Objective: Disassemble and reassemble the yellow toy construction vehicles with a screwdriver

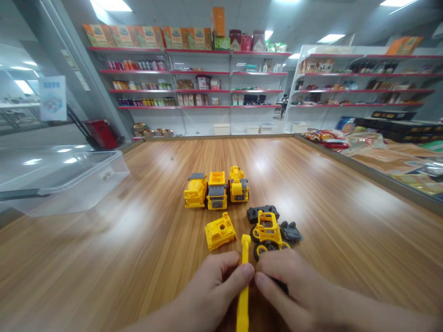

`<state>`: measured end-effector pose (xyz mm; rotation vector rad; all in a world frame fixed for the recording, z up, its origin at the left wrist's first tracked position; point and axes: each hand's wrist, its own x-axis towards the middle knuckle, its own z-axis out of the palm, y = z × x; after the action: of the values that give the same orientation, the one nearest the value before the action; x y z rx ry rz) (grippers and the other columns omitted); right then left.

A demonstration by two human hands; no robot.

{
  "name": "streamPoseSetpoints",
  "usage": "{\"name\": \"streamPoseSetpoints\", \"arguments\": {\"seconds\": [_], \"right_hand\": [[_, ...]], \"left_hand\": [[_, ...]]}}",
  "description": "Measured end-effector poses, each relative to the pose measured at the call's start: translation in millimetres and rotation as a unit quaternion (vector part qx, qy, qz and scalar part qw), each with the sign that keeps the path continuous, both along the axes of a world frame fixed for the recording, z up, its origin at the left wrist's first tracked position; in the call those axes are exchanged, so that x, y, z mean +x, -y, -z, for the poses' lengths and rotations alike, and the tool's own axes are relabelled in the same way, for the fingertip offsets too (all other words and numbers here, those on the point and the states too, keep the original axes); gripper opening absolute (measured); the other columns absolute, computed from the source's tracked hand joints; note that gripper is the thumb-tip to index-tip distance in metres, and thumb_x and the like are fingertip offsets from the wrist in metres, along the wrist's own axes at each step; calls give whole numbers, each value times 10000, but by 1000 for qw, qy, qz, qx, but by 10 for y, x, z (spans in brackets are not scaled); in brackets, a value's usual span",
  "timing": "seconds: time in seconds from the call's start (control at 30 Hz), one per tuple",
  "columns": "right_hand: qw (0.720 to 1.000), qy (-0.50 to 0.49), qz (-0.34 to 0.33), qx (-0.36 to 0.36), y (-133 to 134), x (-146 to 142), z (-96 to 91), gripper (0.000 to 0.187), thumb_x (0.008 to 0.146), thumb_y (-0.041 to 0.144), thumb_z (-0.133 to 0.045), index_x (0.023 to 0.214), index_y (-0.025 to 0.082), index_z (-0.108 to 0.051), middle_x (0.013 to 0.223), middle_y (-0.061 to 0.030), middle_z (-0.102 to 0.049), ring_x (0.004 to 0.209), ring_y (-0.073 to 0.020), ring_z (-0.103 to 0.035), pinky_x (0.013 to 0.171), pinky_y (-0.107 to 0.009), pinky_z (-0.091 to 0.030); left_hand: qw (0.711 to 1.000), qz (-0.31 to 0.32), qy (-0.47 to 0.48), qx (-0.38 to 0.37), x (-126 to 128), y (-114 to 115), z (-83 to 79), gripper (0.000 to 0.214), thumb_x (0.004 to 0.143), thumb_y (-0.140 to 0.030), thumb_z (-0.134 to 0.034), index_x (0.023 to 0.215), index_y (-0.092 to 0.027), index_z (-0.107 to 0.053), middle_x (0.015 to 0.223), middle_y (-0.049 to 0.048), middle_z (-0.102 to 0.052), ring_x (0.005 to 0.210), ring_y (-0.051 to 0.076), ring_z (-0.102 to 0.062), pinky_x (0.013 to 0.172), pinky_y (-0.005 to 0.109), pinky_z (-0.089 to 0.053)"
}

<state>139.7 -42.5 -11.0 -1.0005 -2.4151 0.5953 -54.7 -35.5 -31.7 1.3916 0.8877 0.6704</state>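
Observation:
My left hand (211, 288) and my right hand (290, 286) meet near the front edge of the wooden table (346, 207), fingers curled together around a yellow plastic toy tool (244, 276) that stands upright between them. My right hand also covers a small dark piece I cannot make out. Just beyond my fingers sits a partly built yellow toy vehicle (266, 233), with two grey parts (262, 212) beside it and a loose yellow body piece (220, 231) to its left. Three finished yellow toy trucks (216, 189) stand in a row farther back.
A clear plastic bin (62, 177) rests at the table's left side. Packaged goods (391, 152) lie along the right beyond a raised edge. Red-trimmed store shelves (194, 78) with boxes and bottles fill the back wall.

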Motion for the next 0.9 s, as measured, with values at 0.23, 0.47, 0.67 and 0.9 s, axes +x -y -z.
{"name": "streamPoseSetpoints", "arguments": {"seconds": [0.23, 0.47, 0.67, 0.9], "right_hand": [[998, -40, 52, -23, 72, 30, 62, 242, 904, 184, -426, 712, 166, -573, 645, -52, -619, 577, -138, -560, 563, -239, -399], [996, -72, 45, -24, -52, 108, 23, 297, 932, 205, -364, 654, 179, -466, 632, -33, -550, 584, -133, -495, 580, -259, -373], [996, -67, 64, -17, -128, 174, -62, 163, 882, 188, -464, 722, 174, -493, 695, -29, -565, 637, -137, -519, 613, -261, -374], [999, 24, 47, 6, -239, 205, -255, 200, 878, 175, -450, 685, 172, -502, 679, -35, -599, 583, -133, -508, 558, -275, -327]], "left_hand": [[995, -73, -9, 62, 86, 74, 173, 495, 843, -627, -497, 688, -161, -564, 611, -14, -414, 600, 130, -390, 586, 237, -363], [993, -108, 13, 56, 315, 6, 104, 486, 864, -618, -467, 691, -169, -536, 631, -6, -433, 605, 132, -394, 597, 245, -377], [990, -131, 49, 26, 420, -80, 108, 456, 896, -575, -453, 702, -165, -502, 683, -4, -429, 646, 131, -377, 616, 244, -368], [984, -120, 128, 16, 453, -142, 61, 373, 900, -505, -509, 759, -165, -567, 723, 1, -497, 675, 134, -433, 655, 233, -405]]}}
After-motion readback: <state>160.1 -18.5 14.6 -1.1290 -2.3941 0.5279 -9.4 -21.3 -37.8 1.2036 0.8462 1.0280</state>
